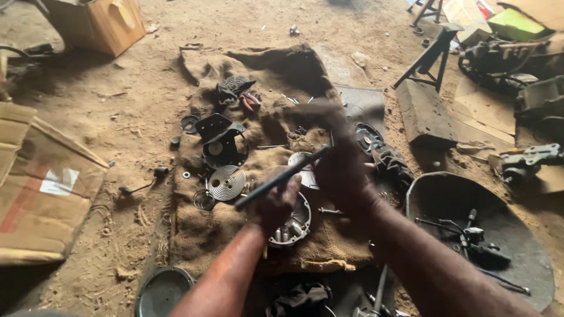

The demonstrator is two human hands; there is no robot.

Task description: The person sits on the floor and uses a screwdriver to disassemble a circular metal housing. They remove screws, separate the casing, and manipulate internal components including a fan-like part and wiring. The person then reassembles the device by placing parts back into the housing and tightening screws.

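My left hand (275, 199): grip clenched round long dark metal rod (282, 177) | right hand (339, 167): blurred, grip unclear | flattened brown cardboard box (41, 188), white label, far left.

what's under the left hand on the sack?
Under the left hand a round metal housing lies on the burlap sack, small upright parts showing inside its open right half. The hand, gripping a dark rod, covers its left half.
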